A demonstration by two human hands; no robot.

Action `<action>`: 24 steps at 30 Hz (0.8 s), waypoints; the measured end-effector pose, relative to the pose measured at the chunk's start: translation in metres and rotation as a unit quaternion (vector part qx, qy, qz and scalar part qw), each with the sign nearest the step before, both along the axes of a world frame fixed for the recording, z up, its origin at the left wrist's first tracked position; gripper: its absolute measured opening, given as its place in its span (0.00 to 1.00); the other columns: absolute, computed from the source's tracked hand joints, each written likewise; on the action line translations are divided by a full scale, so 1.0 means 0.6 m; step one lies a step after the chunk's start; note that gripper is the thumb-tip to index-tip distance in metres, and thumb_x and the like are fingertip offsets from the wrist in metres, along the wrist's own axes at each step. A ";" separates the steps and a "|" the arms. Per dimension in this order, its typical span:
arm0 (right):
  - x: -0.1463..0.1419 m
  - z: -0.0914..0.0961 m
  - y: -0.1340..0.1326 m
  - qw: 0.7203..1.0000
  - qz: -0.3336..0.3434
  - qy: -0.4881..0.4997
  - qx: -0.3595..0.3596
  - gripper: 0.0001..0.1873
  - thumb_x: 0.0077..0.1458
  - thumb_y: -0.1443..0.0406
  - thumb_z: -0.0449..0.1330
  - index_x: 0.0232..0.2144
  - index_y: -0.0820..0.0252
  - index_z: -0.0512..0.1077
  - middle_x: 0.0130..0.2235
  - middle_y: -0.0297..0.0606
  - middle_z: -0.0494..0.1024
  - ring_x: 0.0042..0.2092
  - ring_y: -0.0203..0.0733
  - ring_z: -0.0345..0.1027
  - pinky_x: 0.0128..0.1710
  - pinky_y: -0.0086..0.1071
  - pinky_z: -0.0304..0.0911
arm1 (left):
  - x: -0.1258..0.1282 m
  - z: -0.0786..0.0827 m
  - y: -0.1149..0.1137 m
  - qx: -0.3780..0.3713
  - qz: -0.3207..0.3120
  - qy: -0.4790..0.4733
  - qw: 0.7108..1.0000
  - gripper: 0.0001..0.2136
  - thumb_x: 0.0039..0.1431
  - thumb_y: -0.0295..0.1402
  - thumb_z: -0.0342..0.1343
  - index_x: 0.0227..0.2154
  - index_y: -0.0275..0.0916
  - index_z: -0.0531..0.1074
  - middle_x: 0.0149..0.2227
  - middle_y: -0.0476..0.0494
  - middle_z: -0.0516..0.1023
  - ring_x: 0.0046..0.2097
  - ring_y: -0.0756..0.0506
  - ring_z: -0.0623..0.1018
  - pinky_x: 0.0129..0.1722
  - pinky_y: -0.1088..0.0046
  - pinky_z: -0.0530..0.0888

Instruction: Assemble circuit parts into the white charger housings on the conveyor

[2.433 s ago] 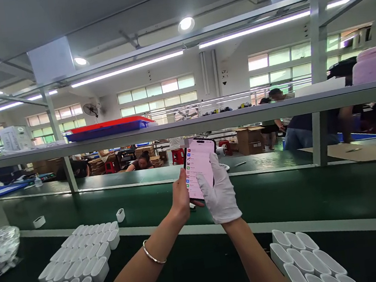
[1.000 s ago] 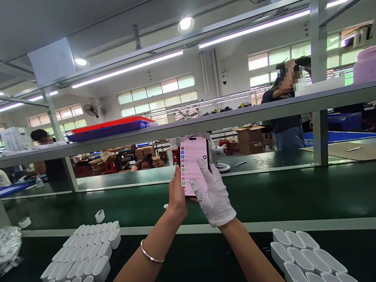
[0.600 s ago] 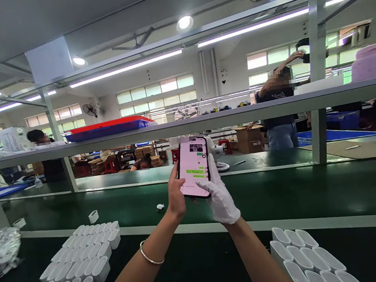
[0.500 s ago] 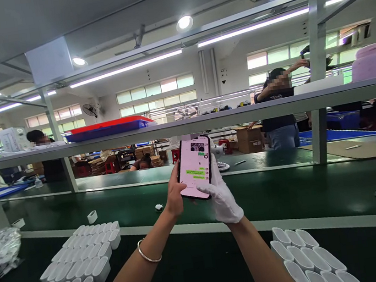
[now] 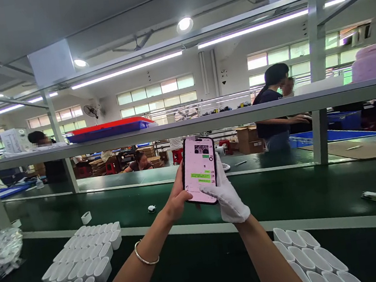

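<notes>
A smartphone [image 5: 198,169] is held upright above the green conveyor belt, its lit screen showing a chat with green message bubbles and a small picture. My bare left hand [image 5: 178,197] grips its left edge, the thumb at the lower corner. On the right edge my right hand [image 5: 230,195], in a white glove, is closed round the phone with its thumb over the lower screen. Fingers behind the phone are hidden. A silver bangle [image 5: 144,254] circles my left wrist.
White oval cases stand in rows at left [image 5: 82,261] and right [image 5: 313,254]. On the belt [image 5: 267,195] lie a small white part [image 5: 151,208] and another white part [image 5: 372,196]. A shelf [image 5: 206,122] crosses ahead. Crumpled clear plastic [image 5: 0,253] lies far left. Co-workers are beyond.
Both hands and the phone have shifted slightly right and down. Parts on the belt have moved left. The co-worker at back right has lowered a raised arm; another has lifted their head.
</notes>
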State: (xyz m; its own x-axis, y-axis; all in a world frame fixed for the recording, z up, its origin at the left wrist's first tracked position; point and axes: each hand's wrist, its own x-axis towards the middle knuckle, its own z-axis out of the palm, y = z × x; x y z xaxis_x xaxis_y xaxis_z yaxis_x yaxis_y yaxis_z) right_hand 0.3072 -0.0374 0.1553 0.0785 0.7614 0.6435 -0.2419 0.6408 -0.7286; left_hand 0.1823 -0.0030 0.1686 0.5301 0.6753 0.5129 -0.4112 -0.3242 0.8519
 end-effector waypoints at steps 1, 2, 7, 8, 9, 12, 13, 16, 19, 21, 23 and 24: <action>0.001 -0.001 -0.001 1.000 0.010 -0.001 0.000 0.53 0.45 0.60 0.62 0.63 0.43 0.31 0.52 0.43 0.70 0.37 0.50 0.73 0.17 0.37 0.70 | -0.001 0.000 0.001 0.005 -0.007 0.005 1.000 0.48 0.32 0.30 0.52 0.63 0.47 0.43 0.57 0.42 0.66 0.41 0.34 0.76 0.20 0.74 0.71; 0.003 -0.001 -0.001 1.000 0.017 -0.001 0.000 0.53 0.45 0.60 0.61 0.63 0.43 0.32 0.53 0.43 0.70 0.37 0.51 0.73 0.18 0.36 0.70 | -0.003 0.001 0.003 0.011 -0.016 0.008 1.000 0.49 0.32 0.30 0.51 0.63 0.46 0.42 0.57 0.42 0.66 0.43 0.33 0.75 0.20 0.73 0.72; 0.006 0.000 -0.001 1.000 -0.017 -0.001 -0.002 0.52 0.44 0.62 0.62 0.63 0.43 0.35 0.54 0.41 0.69 0.40 0.50 0.73 0.21 0.37 0.71 | -0.005 -0.002 0.007 0.046 -0.057 0.002 0.997 0.49 0.32 0.29 0.48 0.64 0.43 0.38 0.59 0.41 0.64 0.47 0.30 0.73 0.23 0.70 0.74; 0.007 0.001 -0.001 1.000 -0.027 -0.003 0.004 0.52 0.43 0.63 0.63 0.63 0.43 0.36 0.55 0.41 0.68 0.41 0.50 0.72 0.22 0.37 0.72 | -0.005 -0.002 0.006 0.048 -0.062 0.000 0.997 0.49 0.32 0.29 0.48 0.64 0.44 0.37 0.59 0.41 0.63 0.47 0.30 0.73 0.24 0.70 0.74; 0.007 0.001 -0.001 1.000 -0.030 -0.006 0.008 0.52 0.43 0.63 0.63 0.63 0.43 0.37 0.55 0.41 0.68 0.42 0.51 0.72 0.23 0.38 0.72 | -0.005 -0.003 0.004 0.049 -0.063 -0.001 0.997 0.49 0.33 0.28 0.48 0.64 0.45 0.37 0.59 0.42 0.63 0.48 0.30 0.73 0.24 0.70 0.74; 0.008 0.000 -0.001 1.000 0.003 -0.005 0.003 0.51 0.45 0.62 0.62 0.63 0.41 0.36 0.54 0.40 0.69 0.40 0.50 0.73 0.22 0.39 0.72 | -0.004 -0.003 -0.004 0.042 -0.036 -0.005 0.998 0.47 0.33 0.28 0.47 0.64 0.46 0.40 0.60 0.44 0.62 0.50 0.30 0.71 0.30 0.65 0.76; 0.008 0.000 -0.001 1.000 0.016 0.001 0.000 0.51 0.45 0.63 0.61 0.63 0.41 0.36 0.53 0.40 0.70 0.40 0.50 0.73 0.21 0.39 0.72 | -0.003 -0.002 -0.006 0.038 -0.020 -0.005 0.999 0.47 0.33 0.28 0.47 0.63 0.45 0.42 0.60 0.44 0.62 0.52 0.30 0.70 0.34 0.62 0.76; 0.007 0.000 0.000 1.000 0.013 0.013 0.000 0.50 0.44 0.64 0.61 0.63 0.42 0.38 0.54 0.39 0.69 0.44 0.51 0.72 0.26 0.42 0.74 | -0.004 -0.001 -0.006 0.029 0.017 -0.007 0.999 0.44 0.35 0.28 0.49 0.62 0.44 0.47 0.59 0.44 0.63 0.54 0.30 0.67 0.43 0.58 0.74; 0.007 0.003 -0.001 1.000 -0.018 0.007 0.004 0.50 0.43 0.64 0.63 0.63 0.45 0.41 0.56 0.39 0.68 0.49 0.52 0.69 0.36 0.47 0.73 | -0.006 -0.004 0.003 0.038 -0.017 -0.003 0.999 0.45 0.35 0.30 0.50 0.63 0.45 0.45 0.60 0.44 0.62 0.55 0.29 0.66 0.42 0.57 0.74; 0.006 0.007 -0.005 1.000 -0.019 0.019 -0.003 0.51 0.41 0.66 0.65 0.63 0.46 0.44 0.55 0.38 0.69 0.50 0.51 0.68 0.42 0.49 0.70 | -0.005 -0.010 0.010 0.055 -0.036 -0.008 0.998 0.45 0.37 0.31 0.52 0.63 0.44 0.44 0.61 0.43 0.61 0.56 0.29 0.65 0.44 0.57 0.73; 0.003 0.012 -0.009 0.998 0.006 0.054 -0.019 0.51 0.37 0.67 0.67 0.62 0.47 0.49 0.54 0.37 0.71 0.51 0.50 0.68 0.47 0.48 0.67 | -0.001 -0.016 0.014 0.078 -0.030 -0.033 0.996 0.42 0.43 0.35 0.54 0.63 0.41 0.45 0.61 0.41 0.59 0.58 0.31 0.63 0.50 0.57 0.69; 0.000 0.014 -0.010 0.996 0.026 0.081 -0.029 0.49 0.37 0.67 0.68 0.61 0.47 0.52 0.53 0.36 0.72 0.51 0.49 0.67 0.49 0.47 0.66 | 0.001 -0.018 0.016 0.087 -0.018 -0.048 0.995 0.39 0.48 0.38 0.54 0.63 0.40 0.45 0.61 0.40 0.59 0.58 0.32 0.63 0.53 0.57 0.66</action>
